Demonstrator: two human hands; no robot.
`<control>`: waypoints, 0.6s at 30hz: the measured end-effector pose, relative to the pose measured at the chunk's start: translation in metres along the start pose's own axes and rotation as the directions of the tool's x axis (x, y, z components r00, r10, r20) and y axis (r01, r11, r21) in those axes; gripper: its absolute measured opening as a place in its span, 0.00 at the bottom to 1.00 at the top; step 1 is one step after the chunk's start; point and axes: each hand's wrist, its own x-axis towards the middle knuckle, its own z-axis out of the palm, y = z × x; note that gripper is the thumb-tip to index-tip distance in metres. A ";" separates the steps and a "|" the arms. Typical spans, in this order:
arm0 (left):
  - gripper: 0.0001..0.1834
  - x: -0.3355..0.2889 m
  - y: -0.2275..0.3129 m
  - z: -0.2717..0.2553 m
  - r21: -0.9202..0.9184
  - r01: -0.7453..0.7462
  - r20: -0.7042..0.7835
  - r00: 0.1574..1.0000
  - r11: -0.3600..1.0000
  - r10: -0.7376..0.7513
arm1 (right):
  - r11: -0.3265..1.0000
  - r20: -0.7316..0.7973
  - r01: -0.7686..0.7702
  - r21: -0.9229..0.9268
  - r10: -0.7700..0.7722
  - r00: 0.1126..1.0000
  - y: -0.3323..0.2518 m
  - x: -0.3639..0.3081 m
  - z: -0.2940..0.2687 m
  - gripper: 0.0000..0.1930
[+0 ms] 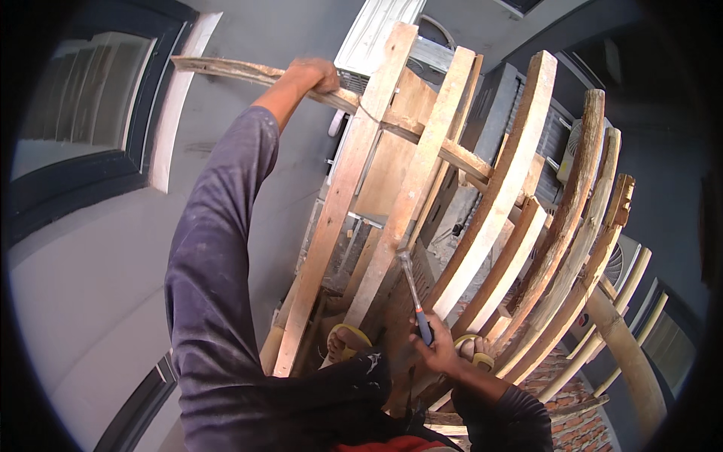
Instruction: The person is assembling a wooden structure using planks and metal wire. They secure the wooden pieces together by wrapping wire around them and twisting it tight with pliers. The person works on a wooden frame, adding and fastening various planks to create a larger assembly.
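Observation:
My left hand [315, 74] is closed round a long rough wooden crosspiece [233, 69], left of where it meets the first plank. This crosspiece runs rightward beneath several long planks, and a thin tie shows at the first plank [339, 188]. Low in the middle, my right hand [437, 346] grips the dark blue handle of a hammer [413, 290]. The hammer points up and away from me, its head beside the second plank [414, 203]; whether they touch I cannot tell. My feet, in yellow sandals [348, 337], stand among the planks.
A grey wall with a dark-framed window [90, 113] rises on the left. White air-conditioner units [376, 34] stand beyond the planks. More rough timbers [572, 181] extend to the right, with gaps between them. Red brickwork [580, 414] lies below at the lower right.

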 end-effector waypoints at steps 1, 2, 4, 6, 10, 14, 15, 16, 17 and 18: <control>0.18 0.012 -0.004 0.006 0.005 -0.002 0.061 0.998 1.000 0.002 | 1.000 0.006 0.017 0.008 -0.017 1.000 -0.002 0.000 0.000 0.17; 0.20 0.025 -0.004 0.008 0.009 -0.014 0.119 0.993 1.000 0.013 | 0.999 0.003 0.030 0.014 -0.031 1.000 -0.003 0.002 -0.001 0.17; 0.21 0.028 0.007 0.006 0.036 -0.070 0.080 0.995 0.997 0.067 | 1.000 -0.015 0.016 0.014 -0.016 1.000 0.000 0.002 -0.002 0.17; 0.22 0.024 0.011 0.014 -0.027 -0.115 0.098 0.988 0.993 0.117 | 0.999 -0.009 -0.023 0.031 0.024 1.000 0.001 -0.003 -0.001 0.17; 0.25 0.009 0.028 0.000 -0.084 -0.146 0.235 0.958 0.986 0.162 | 0.995 0.006 -0.071 0.067 0.071 0.997 0.000 -0.001 -0.003 0.17; 0.28 0.017 0.034 -0.003 -0.075 -0.170 0.236 0.954 0.983 0.183 | 0.999 0.010 0.010 0.053 -0.010 1.000 0.000 0.001 -0.005 0.16; 0.29 0.029 0.025 -0.002 -0.090 -0.187 0.244 0.948 0.978 0.204 | 0.998 0.018 0.023 0.063 -0.024 1.000 0.002 0.000 -0.004 0.16; 0.30 0.040 0.014 -0.001 -0.104 -0.206 0.253 0.941 0.973 0.226 | 0.997 0.026 0.036 0.073 -0.038 0.999 0.003 0.001 -0.004 0.16; 0.30 0.055 0.002 0.007 -0.120 -0.224 0.268 0.931 0.967 0.248 | 0.997 0.022 0.046 0.068 -0.047 0.999 0.001 0.002 -0.005 0.16; 0.31 0.069 -0.009 0.018 -0.139 -0.239 0.289 0.919 0.961 0.270 | 0.997 0.023 0.051 0.065 -0.052 0.998 -0.002 0.003 -0.005 0.16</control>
